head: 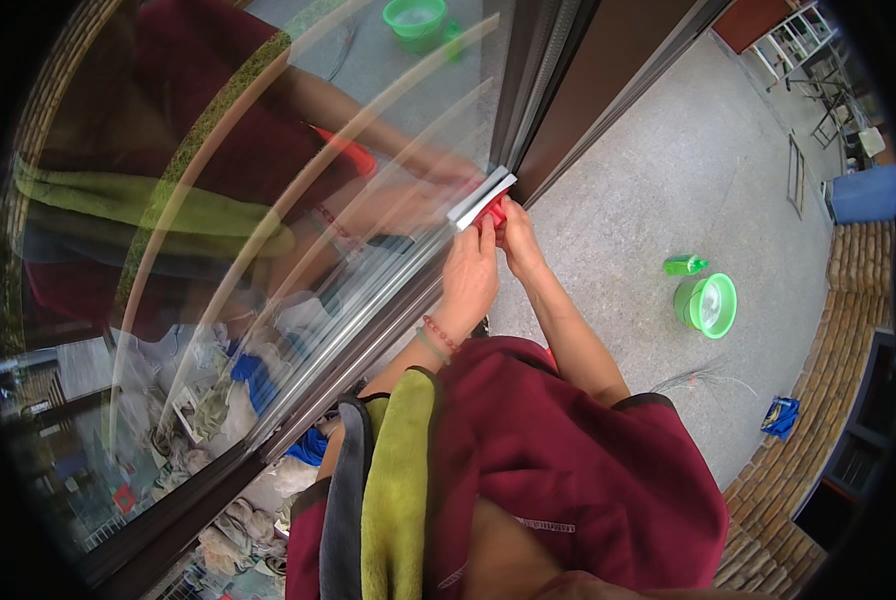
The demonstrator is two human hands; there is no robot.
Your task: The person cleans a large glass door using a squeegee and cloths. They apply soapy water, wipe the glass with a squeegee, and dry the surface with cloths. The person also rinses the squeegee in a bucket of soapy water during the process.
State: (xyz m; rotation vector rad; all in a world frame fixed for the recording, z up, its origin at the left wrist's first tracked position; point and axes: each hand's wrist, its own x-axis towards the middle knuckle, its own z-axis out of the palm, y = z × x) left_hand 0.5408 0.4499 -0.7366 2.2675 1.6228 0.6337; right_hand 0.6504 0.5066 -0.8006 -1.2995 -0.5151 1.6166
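Observation:
A window squeegee (482, 201) with a pale blade and a red handle lies against the lower corner of a large glass pane (215, 195), beside the dark frame (519, 97). My left hand (469, 274) has its fingers on the underside of the squeegee. Just right of it, my right hand (519, 240) is closed round the red handle. A beaded bracelet and a green bangle circle my left wrist. Over my left arm or shoulder hang a green cloth (399, 480) and a grey cloth (343, 495). The glass mirrors my arms and the cloths.
On the concrete floor at right stand a green bucket (718, 306) and, lying beside it, a green bottle (684, 265). Thin wires (699, 380) and a blue packet (780, 417) lie lower. Crumpled cloths (242, 536) are heaped at lower left. A ladder (793, 45) is at upper right.

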